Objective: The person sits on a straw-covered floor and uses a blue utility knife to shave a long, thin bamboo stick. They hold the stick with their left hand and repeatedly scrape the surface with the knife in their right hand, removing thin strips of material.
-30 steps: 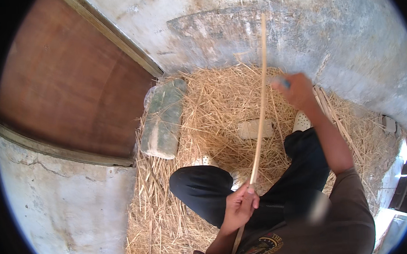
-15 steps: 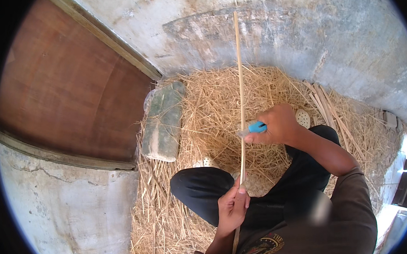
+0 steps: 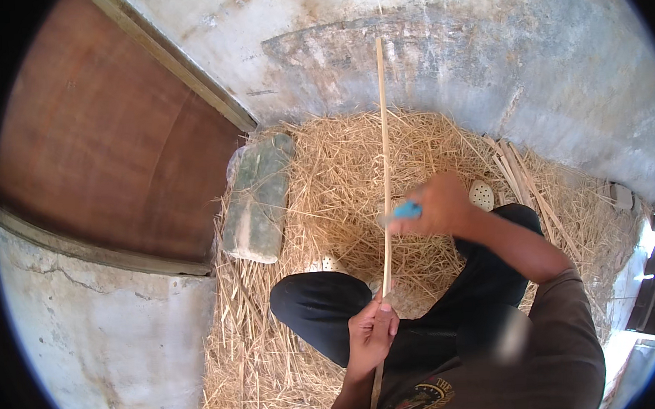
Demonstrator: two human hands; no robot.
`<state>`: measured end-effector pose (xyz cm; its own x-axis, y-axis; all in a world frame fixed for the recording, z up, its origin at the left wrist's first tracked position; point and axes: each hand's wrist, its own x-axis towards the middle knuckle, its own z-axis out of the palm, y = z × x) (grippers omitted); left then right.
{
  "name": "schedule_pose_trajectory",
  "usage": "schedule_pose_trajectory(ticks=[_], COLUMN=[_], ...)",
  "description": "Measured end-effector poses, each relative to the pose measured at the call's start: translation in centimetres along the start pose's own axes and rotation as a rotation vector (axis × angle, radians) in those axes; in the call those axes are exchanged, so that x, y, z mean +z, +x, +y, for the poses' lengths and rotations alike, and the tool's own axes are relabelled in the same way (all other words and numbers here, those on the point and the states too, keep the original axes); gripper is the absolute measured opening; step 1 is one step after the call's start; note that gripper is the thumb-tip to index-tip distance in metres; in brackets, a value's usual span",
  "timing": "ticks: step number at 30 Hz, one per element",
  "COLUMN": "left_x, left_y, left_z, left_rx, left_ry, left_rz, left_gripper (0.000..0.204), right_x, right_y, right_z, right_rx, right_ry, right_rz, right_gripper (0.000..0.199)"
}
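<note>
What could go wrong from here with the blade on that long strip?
The right hand works a blue-handled knife against the thin strip just above the left hand; a slip downward might reach those fingers. The strip's long free end is unsupported and may bend or snap. Straw underfoot hides dropped pieces.

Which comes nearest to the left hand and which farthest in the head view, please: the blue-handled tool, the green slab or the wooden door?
From the left hand:
1. Blue-handled tool, held in the right hand above it.
2. Green slab, lying on the straw up and to the left.
3. Wooden door, far upper left.
</note>
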<state>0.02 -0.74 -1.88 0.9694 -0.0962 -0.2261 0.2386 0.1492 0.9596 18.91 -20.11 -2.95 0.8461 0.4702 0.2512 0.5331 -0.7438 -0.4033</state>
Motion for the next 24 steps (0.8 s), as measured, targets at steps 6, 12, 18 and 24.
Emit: schedule_pose_trajectory(ticks=[6, 12, 18, 24], left_x=[0.4, 0.6, 0.9, -0.9], left_y=[-0.6, -1.0, -0.6, 1.5], left_z=[0.4, -0.5, 0.8, 0.2], left_rx=[-0.003, -0.025, -0.170, -0.018], left_ry=[0.085, 0.101, -0.050, -0.110], left_rz=[-0.006, -0.118, -0.092, -0.053], left_gripper=[0.040, 0.040, 0.039, 0.039], right_x=[-0.7, -3.3, -5.6, -1.6], right_y=[2.9, 6.1, 3.8, -1.2], right_z=[2.6, 8.2, 10.3, -0.7], right_rx=[0.067, 0.444, 0.571, -0.029], right_ry=[-0.050, -0.050, 0.059, 0.078], right_rz=[0.125, 0.179, 0.304, -0.073], right_gripper=[0.076, 0.077, 0.073, 0.075])
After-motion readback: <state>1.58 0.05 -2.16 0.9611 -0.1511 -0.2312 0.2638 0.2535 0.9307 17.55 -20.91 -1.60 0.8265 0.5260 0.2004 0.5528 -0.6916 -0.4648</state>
